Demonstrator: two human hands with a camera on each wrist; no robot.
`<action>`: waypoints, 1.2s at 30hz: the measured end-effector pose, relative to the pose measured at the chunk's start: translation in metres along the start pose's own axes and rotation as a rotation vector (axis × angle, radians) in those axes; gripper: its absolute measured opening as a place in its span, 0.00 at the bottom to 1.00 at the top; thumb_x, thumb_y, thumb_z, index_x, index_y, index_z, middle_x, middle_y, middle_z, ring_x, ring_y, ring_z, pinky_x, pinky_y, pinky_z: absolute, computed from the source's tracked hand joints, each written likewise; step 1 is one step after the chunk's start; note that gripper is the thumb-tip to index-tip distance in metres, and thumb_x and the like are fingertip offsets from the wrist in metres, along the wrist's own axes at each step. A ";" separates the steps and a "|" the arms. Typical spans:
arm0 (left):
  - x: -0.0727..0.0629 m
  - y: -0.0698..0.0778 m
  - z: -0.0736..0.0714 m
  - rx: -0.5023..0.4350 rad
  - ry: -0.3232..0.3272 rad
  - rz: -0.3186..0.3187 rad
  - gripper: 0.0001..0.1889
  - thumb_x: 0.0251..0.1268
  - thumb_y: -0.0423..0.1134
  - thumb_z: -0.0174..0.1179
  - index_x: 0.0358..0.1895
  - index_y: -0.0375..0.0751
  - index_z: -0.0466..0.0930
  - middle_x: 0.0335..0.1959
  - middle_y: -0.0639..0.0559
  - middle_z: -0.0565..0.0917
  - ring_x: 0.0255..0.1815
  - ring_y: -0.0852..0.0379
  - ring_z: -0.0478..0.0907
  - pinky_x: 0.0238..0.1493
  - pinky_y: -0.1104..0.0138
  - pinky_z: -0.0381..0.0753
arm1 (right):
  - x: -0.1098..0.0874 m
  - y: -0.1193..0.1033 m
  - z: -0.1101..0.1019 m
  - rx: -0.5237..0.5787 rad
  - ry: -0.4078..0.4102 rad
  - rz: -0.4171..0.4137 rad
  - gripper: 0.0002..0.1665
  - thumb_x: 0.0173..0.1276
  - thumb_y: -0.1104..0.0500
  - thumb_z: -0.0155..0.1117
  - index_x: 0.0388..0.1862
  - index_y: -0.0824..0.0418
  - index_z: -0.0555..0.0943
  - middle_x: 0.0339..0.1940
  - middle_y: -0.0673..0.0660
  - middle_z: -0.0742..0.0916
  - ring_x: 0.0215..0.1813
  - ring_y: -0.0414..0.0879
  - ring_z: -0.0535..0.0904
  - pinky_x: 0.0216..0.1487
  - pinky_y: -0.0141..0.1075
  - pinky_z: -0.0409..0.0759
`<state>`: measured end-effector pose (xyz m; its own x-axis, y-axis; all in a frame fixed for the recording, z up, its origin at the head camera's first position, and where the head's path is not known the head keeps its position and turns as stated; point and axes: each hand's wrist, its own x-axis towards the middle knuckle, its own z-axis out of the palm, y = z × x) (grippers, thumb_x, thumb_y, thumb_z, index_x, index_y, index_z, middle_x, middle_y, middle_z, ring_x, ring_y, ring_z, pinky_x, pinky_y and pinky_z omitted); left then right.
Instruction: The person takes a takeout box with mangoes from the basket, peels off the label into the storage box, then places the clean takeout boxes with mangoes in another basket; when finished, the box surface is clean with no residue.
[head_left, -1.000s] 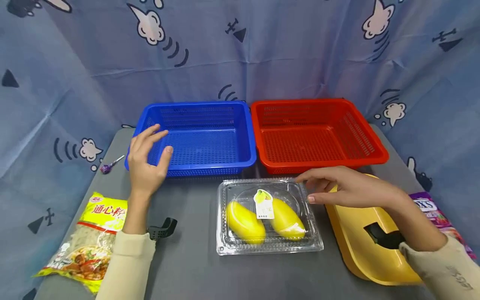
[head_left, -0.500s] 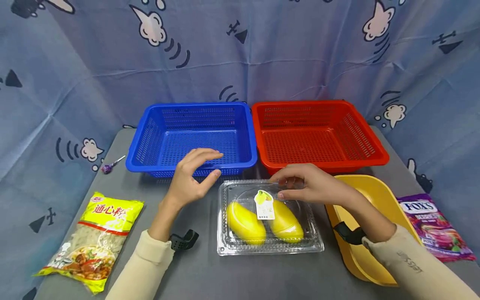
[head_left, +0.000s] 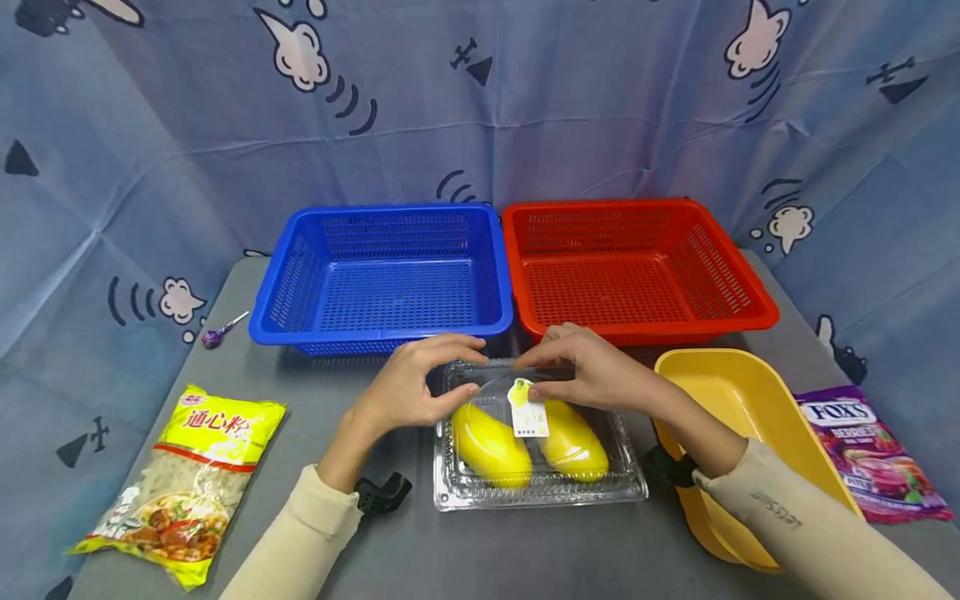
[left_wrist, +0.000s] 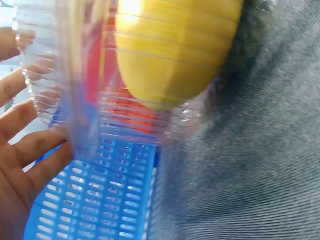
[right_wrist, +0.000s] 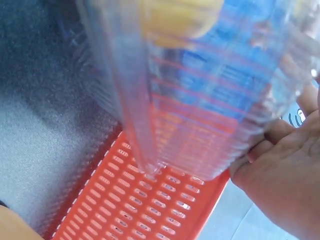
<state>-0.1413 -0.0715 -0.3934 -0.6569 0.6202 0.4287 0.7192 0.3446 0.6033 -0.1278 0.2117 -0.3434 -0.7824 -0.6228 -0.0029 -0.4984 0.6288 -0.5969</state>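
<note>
A clear plastic clamshell box [head_left: 537, 493] lies on the grey table, its lid down. Inside are two yellow mangoes, one on the left [head_left: 491, 448] and one on the right [head_left: 573, 443], under a white label [head_left: 530, 419]. My left hand [head_left: 416, 385] arches over the box's far left part, thumb above the lid, fingers extended towards the far edge. Opposite it, my right hand [head_left: 596, 372] has its thumb near the label and bent fingers at the far edge. In the wrist views, fingers of the left hand [left_wrist: 30, 160] and right hand [right_wrist: 285, 160] are beside the ribbed plastic; firm contact is unclear.
Behind the box stand a blue basket [head_left: 382, 337] and a red basket [head_left: 645, 329]. A yellow tub [head_left: 757, 433] is at right, beside a purple FOX'S candy bag [head_left: 870, 458]. At left lie a macaroni bag [head_left: 191, 483] and a lollipop [head_left: 213, 337].
My left hand has moved right and down from over the blue basket to the box. My right hand has slid left over the lid. The box has stayed in place.
</note>
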 end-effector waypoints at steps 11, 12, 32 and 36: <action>-0.003 -0.011 0.012 -0.089 -0.137 -0.034 0.21 0.63 0.48 0.66 0.60 0.52 0.84 0.69 0.51 0.80 0.72 0.51 0.75 0.72 0.49 0.72 | 0.001 -0.001 0.005 -0.116 -0.005 -0.034 0.26 0.58 0.53 0.80 0.58 0.45 0.88 0.31 0.53 0.77 0.38 0.47 0.68 0.42 0.40 0.60; -0.003 -0.012 0.013 -0.102 -0.139 -0.032 0.21 0.63 0.47 0.66 0.60 0.52 0.84 0.69 0.50 0.80 0.72 0.51 0.75 0.73 0.49 0.72 | 0.001 0.000 0.006 -0.117 0.000 -0.036 0.25 0.58 0.53 0.80 0.57 0.46 0.88 0.31 0.53 0.77 0.38 0.47 0.68 0.43 0.40 0.60; -0.004 -0.018 0.016 -0.193 -0.184 -0.117 0.26 0.58 0.49 0.73 0.62 0.53 0.84 0.68 0.51 0.80 0.72 0.52 0.74 0.73 0.47 0.70 | -0.001 0.002 0.022 0.046 0.137 -0.004 0.10 0.60 0.61 0.78 0.33 0.44 0.89 0.30 0.47 0.78 0.41 0.48 0.69 0.46 0.44 0.51; -0.004 -0.017 0.018 -0.198 -0.192 -0.128 0.26 0.58 0.50 0.73 0.62 0.53 0.84 0.69 0.54 0.80 0.73 0.52 0.73 0.74 0.46 0.69 | -0.003 0.002 0.021 0.079 0.141 -0.024 0.08 0.60 0.60 0.77 0.33 0.44 0.89 0.29 0.43 0.77 0.41 0.52 0.70 0.45 0.44 0.51</action>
<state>-0.1470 -0.0676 -0.4172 -0.6711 0.7088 0.2172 0.5627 0.2963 0.7717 -0.1186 0.2056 -0.3613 -0.8180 -0.5622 0.1214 -0.4910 0.5726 -0.6566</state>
